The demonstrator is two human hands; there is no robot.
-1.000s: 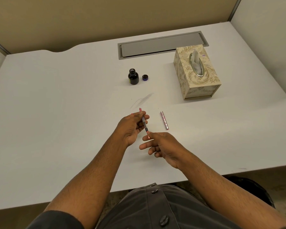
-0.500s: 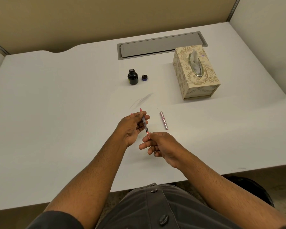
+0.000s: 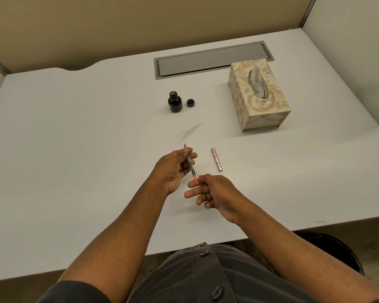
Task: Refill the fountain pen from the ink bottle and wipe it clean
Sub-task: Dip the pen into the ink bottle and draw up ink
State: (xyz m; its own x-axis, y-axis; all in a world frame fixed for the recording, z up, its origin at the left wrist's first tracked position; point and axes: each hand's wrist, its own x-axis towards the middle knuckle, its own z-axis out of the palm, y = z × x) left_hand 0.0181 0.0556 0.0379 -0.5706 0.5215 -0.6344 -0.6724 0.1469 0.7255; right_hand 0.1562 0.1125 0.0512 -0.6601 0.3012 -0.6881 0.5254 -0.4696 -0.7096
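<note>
My left hand [image 3: 174,169] grips the front part of a fountain pen [image 3: 190,162], its pink nib pointing away from me and its clear converter exposed. The thumb and forefinger of my right hand [image 3: 212,193] pinch the red knob at the converter's near end. The pen's pink barrel [image 3: 216,159] lies on the white desk [image 3: 74,149] just right of my hands. Farther back stands the open dark ink bottle [image 3: 174,102], with its small blue cap [image 3: 190,103] beside it on the right.
A patterned tissue box [image 3: 258,95] with a tissue sticking up stands at the back right. A grey cable hatch [image 3: 210,60] is set in the desk behind the bottle. A faint grey smear [image 3: 187,133] marks the desk between bottle and hands.
Both hands stay almost in place. My right fingers have shifted slightly on the converter's red end.
</note>
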